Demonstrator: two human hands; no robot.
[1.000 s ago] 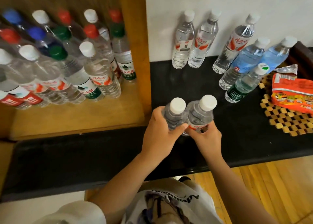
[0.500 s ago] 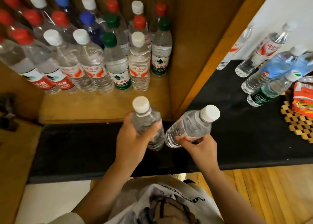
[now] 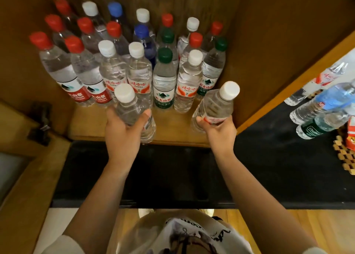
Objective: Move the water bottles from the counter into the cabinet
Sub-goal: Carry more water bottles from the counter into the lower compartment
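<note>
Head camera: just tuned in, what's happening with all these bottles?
A person is loading water bottles into the wooden cabinet. The left hand and the right hand each hold one white-capped bottle at the front edge of the shelf, neither set down yet. Many bottles already stand inside. A few more wait on the black counter to the right.

Wooden cabinet shelf (image 3: 172, 132) crowded with upright capped bottles (image 3: 165, 81); black counter (image 3: 269, 157) with bottles (image 3: 315, 125), woven mat (image 3: 343, 154).
</note>
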